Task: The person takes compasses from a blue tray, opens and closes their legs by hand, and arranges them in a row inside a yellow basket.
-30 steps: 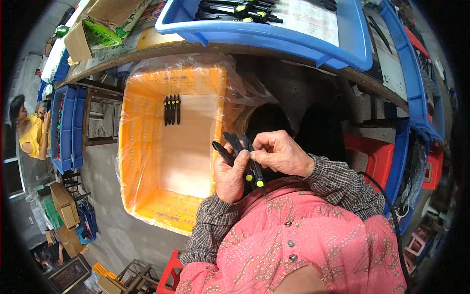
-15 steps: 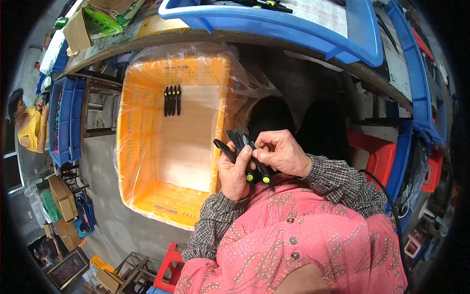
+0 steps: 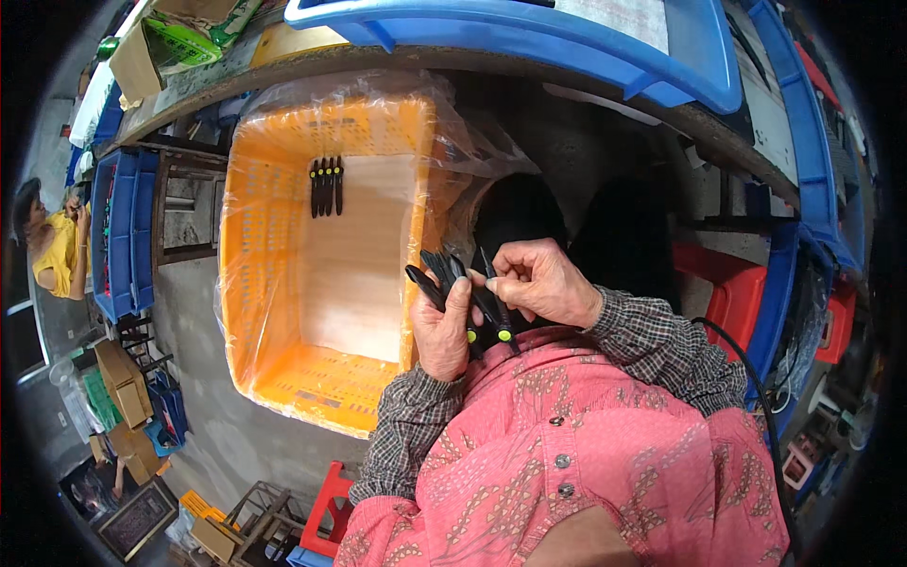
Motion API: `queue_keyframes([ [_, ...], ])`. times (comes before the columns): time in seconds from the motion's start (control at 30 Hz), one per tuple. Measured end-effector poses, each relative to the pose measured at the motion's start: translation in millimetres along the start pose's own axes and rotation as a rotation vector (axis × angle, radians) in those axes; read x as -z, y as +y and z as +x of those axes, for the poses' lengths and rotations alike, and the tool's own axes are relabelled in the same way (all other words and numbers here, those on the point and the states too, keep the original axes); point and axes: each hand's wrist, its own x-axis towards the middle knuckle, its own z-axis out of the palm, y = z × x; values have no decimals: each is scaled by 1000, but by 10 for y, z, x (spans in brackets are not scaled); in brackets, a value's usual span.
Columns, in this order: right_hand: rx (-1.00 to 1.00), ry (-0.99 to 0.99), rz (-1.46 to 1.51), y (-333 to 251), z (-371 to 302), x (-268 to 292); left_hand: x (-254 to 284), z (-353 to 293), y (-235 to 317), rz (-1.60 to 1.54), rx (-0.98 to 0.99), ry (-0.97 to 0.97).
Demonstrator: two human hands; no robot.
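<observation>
My left hand (image 3: pixel 442 331) is closed around a bunch of slim black tools (image 3: pixel 436 267) with pointed ends. Round yellow-green spots show near their lower ends; their exact kind I cannot make out. Close beside it, my right hand (image 3: pixel 546 282) pinches one slim black tool (image 3: pixel 489 265) near its upper part, thumb against fingers. Both hands are over my lap, just right of a yellow plastic crate (image 3: pixel 425 203) lined with clear film. Several similar black tools (image 3: pixel 327 187) with yellow-green spots lie in a neat row near the far end of the crate, on a pale sheet.
A workbench (image 3: pixel 189 104) runs along the far side, with a large blue tray (image 3: pixel 529 38) on it. Blue bins (image 3: pixel 123 231) stand at the left, where a person in yellow (image 3: pixel 64 248) sits. Red stools (image 3: pixel 727 293) are at the right and lower left (image 3: pixel 326 510).
The whole view has shifted slightly. My right hand's fingers have shifted on the bunch and now pinch a tool that stands a little apart from the others. My left hand keeps its grip.
</observation>
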Motion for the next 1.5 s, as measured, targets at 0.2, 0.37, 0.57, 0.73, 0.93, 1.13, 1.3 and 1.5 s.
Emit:
queue_keyframes([
  [0.2,-1,26,87,-8,30,-1,42,-81,-41,-111,147,-71],
  [0.37,57,86,126,-82,81,112,-14,-100,-2,-70,172,-45],
  [0.57,20,-51,234,-124,93,192,5,-109,51,-31,186,-111],
  [0.73,4,-113,311,-82,98,216,16,-110,84,-2,203,-144],
  [0.93,-15,-85,400,-66,94,175,-13,-126,127,17,217,-126],
  [1.13,29,17,353,-62,74,109,-59,-131,89,34,148,-74],
  [1.3,-14,112,342,-67,77,63,-72,-130,69,86,107,-41],
  [1.5,-25,125,325,-65,100,47,-85,-100,92,46,128,-17],
])
